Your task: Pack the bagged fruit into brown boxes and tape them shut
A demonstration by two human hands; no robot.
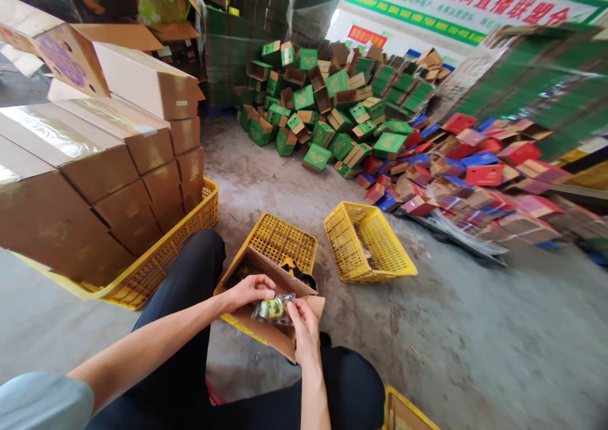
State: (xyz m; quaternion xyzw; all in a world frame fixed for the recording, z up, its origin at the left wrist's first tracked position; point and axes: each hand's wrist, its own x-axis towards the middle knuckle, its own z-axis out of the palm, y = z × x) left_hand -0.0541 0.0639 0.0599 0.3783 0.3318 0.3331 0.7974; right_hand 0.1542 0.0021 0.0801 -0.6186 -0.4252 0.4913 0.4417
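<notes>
A small clear plastic packet [274,309] with something yellow-green and dark inside is held over an open cardboard box [270,334]. My right hand [304,328] pinches its right end between thumb and fingers. My left hand [251,290] is closed at its upper left edge, thumb and fingertips together on the film. The box sits between my knees on a yellow plastic crate [281,237] that shows its grid face. Behind the box's far wall lies a black and orange object [300,271], partly hidden. The contents of the box are mostly in shadow.
Taped cartons [128,164] are stacked in a long yellow crate [142,278] at left. Another yellow crate [370,246] stands ahead on the right. Piles of green boxes [318,156] and red and blue boxes [484,175] cover the floor beyond. A crate corner [408,411] shows bottom right.
</notes>
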